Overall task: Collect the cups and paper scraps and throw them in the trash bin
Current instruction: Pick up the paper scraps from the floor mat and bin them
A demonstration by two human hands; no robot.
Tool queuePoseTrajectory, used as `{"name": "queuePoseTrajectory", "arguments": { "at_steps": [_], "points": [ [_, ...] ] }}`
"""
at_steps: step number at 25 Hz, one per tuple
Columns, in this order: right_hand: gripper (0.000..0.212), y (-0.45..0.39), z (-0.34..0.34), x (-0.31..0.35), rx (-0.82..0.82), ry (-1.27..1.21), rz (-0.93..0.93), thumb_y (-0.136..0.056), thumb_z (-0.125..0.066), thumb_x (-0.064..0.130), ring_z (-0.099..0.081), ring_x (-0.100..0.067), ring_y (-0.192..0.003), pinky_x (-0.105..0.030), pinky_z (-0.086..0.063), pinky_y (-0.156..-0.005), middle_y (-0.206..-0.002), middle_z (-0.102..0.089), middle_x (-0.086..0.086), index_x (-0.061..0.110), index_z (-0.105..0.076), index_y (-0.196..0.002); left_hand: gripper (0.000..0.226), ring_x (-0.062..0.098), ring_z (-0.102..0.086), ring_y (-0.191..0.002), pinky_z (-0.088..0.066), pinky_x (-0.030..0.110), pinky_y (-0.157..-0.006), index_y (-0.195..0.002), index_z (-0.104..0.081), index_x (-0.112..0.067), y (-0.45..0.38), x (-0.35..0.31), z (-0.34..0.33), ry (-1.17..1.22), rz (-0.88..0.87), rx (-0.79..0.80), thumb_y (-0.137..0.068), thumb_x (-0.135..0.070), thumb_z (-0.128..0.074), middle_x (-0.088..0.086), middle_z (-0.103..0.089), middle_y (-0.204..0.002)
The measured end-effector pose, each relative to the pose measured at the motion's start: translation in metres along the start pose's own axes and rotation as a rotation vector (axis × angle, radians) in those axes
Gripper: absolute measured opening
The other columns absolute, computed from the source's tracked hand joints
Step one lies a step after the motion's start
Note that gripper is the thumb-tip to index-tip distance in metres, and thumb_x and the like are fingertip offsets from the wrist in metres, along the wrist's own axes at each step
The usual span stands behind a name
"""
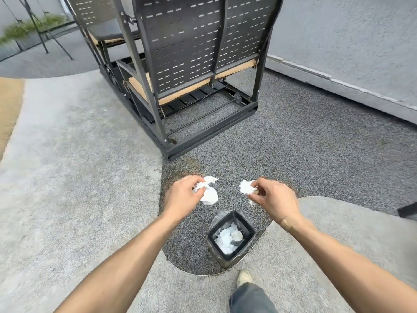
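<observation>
My left hand point(182, 195) was clamped on a bunch of crumpled white paper scraps point(208, 193), fingers curled round the wad so that loose ends stuck out past my knuckles toward the far side and hung down beneath my fist. My right hand point(274, 197) gripped a second wad of white paper point(246, 188), pinched between thumb and curled fingers; something small and brownish showed inside that grip, but I could not tell what it was. Both hands were held out in front of me, well apart from each other, with bare forearms reaching in from the lower corners of the view.

The trash bin point(244, 223) stood on the ground below and between my hands, nearer the right one. It was a small square black bin lined with a thin plastic bag, set on the dark speckled patch of ground near that patch's rounded near edge. Inside it lay more white paper scraps and a pale cup point(237, 236) on its side against the right wall.

My shoe point(243, 277) and the leg of my jeans point(250, 299) showed just past the bin's near corner, on the lighter concrete.

Beyond my hands stood a dark metal bench point(191, 53) with a perforated back turned toward me, tan cushions under the seats and a frame base resting on the dark ground. A grey wall point(349, 41) ran along the right side, and some greenery point(29, 28) was blurred at the far left.
</observation>
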State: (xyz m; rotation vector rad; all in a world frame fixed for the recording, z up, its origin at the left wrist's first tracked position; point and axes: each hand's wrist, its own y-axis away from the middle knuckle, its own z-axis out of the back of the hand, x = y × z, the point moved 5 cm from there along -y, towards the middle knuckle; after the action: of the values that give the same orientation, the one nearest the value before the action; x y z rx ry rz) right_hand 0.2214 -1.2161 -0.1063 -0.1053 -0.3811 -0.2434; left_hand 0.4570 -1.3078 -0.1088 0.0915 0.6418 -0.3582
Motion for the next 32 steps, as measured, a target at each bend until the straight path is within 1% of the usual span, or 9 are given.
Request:
{"name": "queuePoseTrajectory", "arguments": {
  "at_steps": [4, 8, 10, 14, 19, 24, 26, 29, 32],
  "points": [
    [0.032, -0.059, -0.014, -0.048, 0.11, -0.025, 0.003, -0.079, -0.066, 0.049, -0.058, -0.001, -0.064, -0.019, -0.048, -0.058, -0.082, -0.067, 0.014, 0.032, -0.063, -0.106, 0.021, 0.009, -0.064, -0.066, -0.044, 0.021, -0.05, -0.109, -0.063, -0.036, -0.045, -0.001, -0.038, 0.004, 0.154, 0.049, -0.089, -0.031, -0.066, -0.016, -0.064, -0.105],
    [0.025, -0.082, -0.055, -0.079, 0.251, -0.009, 0.006, -0.086, -0.064, 0.043, -0.053, 0.005, -0.063, -0.013, -0.036, -0.053, -0.077, -0.059, 0.018, 0.033, -0.062, -0.109, 0.022, 0.009, -0.065, -0.066, -0.055, 0.022, -0.054, -0.111, -0.063, -0.03, -0.067, 0.017, -0.077, 0.023, 0.257, 0.106, -0.089, -0.027, -0.066, -0.016, -0.062, -0.099],
    [0.023, -0.083, -0.082, -0.089, 0.318, -0.013, -0.012, -0.087, -0.064, 0.041, -0.056, 0.0, -0.065, -0.017, -0.042, -0.055, -0.082, -0.064, 0.014, 0.034, -0.063, -0.109, 0.024, 0.001, -0.057, -0.061, -0.044, 0.011, -0.047, -0.113, -0.063, -0.03, -0.07, 0.033, -0.095, -0.002, 0.3, 0.134, -0.089, -0.029, -0.066, -0.019, -0.058, -0.095],
    [0.026, -0.071, -0.139, -0.109, 0.455, 0.053, -0.081, -0.089, -0.061, 0.039, -0.065, -0.009, -0.074, -0.026, -0.054, -0.065, -0.094, -0.072, 0.01, 0.039, -0.059, -0.115, 0.026, -0.002, -0.05, -0.047, -0.038, 0.01, -0.04, -0.115, -0.062, -0.029, -0.063, 0.079, -0.143, 0.024, 0.411, 0.236, -0.089, -0.028, -0.066, -0.017, -0.057, -0.098],
    [0.028, -0.057, -0.212, -0.135, 0.554, 0.112, -0.183, -0.088, -0.052, 0.038, -0.066, -0.013, -0.08, -0.027, -0.047, -0.064, -0.101, -0.07, 0.014, 0.045, -0.056, -0.115, 0.024, 0.014, -0.064, -0.057, -0.057, 0.033, -0.061, -0.114, -0.062, -0.03, -0.047, 0.137, -0.203, 0.028, 0.536, 0.381, -0.09, -0.032, -0.066, -0.008, -0.064, -0.087],
    [0.031, -0.037, -0.293, -0.16, 0.65, 0.11, -0.3, -0.089, -0.049, 0.035, -0.062, -0.016, -0.079, -0.026, -0.047, -0.068, -0.101, -0.071, 0.008, 0.041, -0.058, -0.117, 0.029, 0.024, -0.068, -0.077, -0.054, 0.032, -0.073, -0.118, -0.064, -0.019, -0.034, 0.188, -0.275, 0.035, 0.571, 0.492, -0.089, -0.026, -0.065, 0.008, -0.073, -0.096],
    [0.029, -0.037, -0.326, -0.169, 0.651, 0.102, -0.326, -0.09, -0.05, 0.038, -0.058, -0.014, -0.073, -0.024, -0.045, -0.065, -0.099, -0.071, 0.007, 0.038, -0.058, -0.118, 0.029, 0.025, -0.066, -0.073, -0.052, 0.031, -0.068, -0.118, -0.063, -0.017, -0.028, 0.205, -0.306, 0.014, 0.569, 0.559, -0.09, -0.025, -0.064, 0.008, -0.071, -0.087],
    [0.031, -0.038, -0.383, -0.185, 0.671, 0.086, -0.332, -0.091, -0.053, 0.042, -0.061, -0.013, -0.077, -0.024, -0.047, -0.068, -0.098, -0.071, 0.009, 0.036, -0.057, -0.12, 0.029, 0.015, -0.057, -0.058, -0.046, 0.024, -0.054, -0.119, -0.061, -0.016, -0.02, 0.232, -0.356, -0.031, 0.577, 0.651, -0.092, -0.026, -0.063, 0.001, -0.062, -0.068],
    [0.032, -0.034, -0.432, -0.203, 0.645, 0.094, -0.365, -0.089, -0.058, 0.045, -0.055, -0.014, -0.072, -0.024, -0.044, -0.068, -0.094, -0.072, 0.005, 0.037, -0.058, -0.119, 0.031, 0.011, -0.054, -0.055, -0.042, 0.02, -0.052, -0.12, -0.061, -0.014, -0.019, 0.258, -0.398, -0.052, 0.618, 0.66, -0.092, -0.026, -0.063, -0.004, -0.057, -0.064]
  ]
}}
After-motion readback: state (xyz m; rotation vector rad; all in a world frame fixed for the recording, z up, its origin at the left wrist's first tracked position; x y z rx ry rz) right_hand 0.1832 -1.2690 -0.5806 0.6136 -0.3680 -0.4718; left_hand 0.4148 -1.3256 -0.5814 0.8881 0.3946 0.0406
